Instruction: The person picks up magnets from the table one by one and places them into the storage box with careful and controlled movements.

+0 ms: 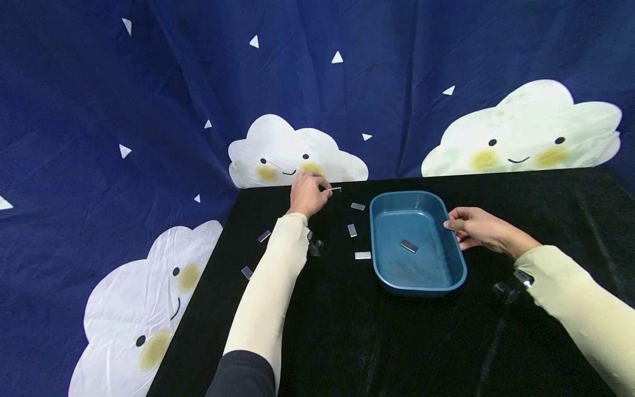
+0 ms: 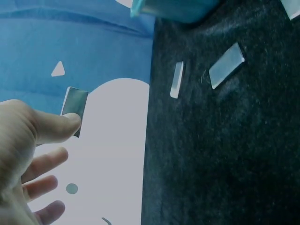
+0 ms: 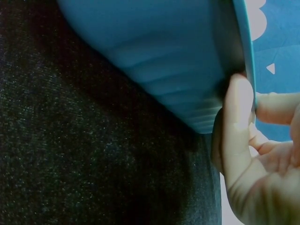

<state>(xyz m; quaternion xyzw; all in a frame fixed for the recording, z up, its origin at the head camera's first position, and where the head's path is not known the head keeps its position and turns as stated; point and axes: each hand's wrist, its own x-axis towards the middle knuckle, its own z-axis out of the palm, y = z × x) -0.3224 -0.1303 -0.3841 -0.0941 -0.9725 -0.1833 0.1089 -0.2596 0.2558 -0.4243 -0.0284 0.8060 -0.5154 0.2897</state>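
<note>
Between thumb and forefinger, my left hand (image 1: 308,194) pinches a small flat rectangular piece (image 2: 75,104), greyish and shiny, above the far part of the table; the other fingers stay loosely spread. My right hand (image 1: 477,227) grips the right rim of a blue plastic basin (image 1: 419,288), thumb and fingers on either side of the wall in the right wrist view. One dark grey rectangular piece (image 1: 409,246) lies on the basin's floor. Left of the basin lie three similar pieces, the far one (image 1: 358,206), the middle one (image 1: 352,230) and the near one (image 1: 362,255).
Two more flat pieces lie beside my left forearm, one (image 1: 264,236) farther off and one (image 1: 246,272) nearer, partly against the sleeve's outline. A black cloth (image 1: 337,342) covers the table. Behind and to the left hangs a blue curtain (image 1: 297,77) with white clouds.
</note>
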